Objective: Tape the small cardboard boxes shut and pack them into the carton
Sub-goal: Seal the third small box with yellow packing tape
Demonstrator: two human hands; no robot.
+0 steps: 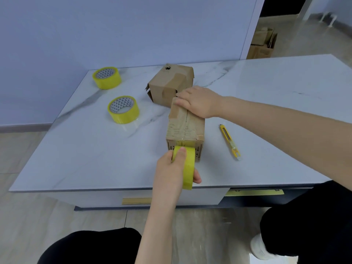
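A small cardboard box [185, 130] stands on the white marble table [95, 149], with clear tape running along its top seam and down its near face. My left hand [171, 168] grips a yellow tape roll [187, 166] held against the box's near side. My right hand [198, 103] rests flat on the far end of the box top. A second small cardboard box [167, 82] lies on its side just behind, its flaps partly loose at the left.
Two more yellow tape rolls [107, 77] [123, 109] lie at the table's left. A yellow utility knife [230, 142] lies right of the box. Cardboard cartons [263, 42] stand on the floor at the far right. My knees are below the table edge.
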